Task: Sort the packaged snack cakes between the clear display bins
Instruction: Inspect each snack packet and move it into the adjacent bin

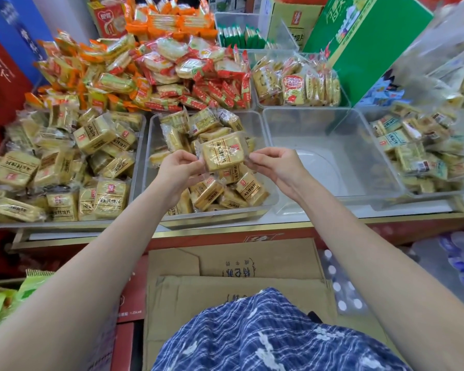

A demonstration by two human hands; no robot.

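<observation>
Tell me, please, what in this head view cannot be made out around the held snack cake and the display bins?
- Bins at upper right: motion blur, contents unreadable.
- Far-left bin: cut off by the frame edge.
- Held snack cake: its wrapper ends are covered by the left hand and right hand.
- Middle bin: lower layers buried under packs.

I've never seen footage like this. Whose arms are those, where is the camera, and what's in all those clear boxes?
No machine here: a person wears a camera on the head, looking down at their own bare arms. The left hand and right hand pinch the two ends of one wrapped snack cake, held above a clear bin half full of similar yellow packs. The next bin to the right holds no packs; the far right bin holds packs with bluish labels. Behind lie piles of orange and red wrapped snacks.
</observation>
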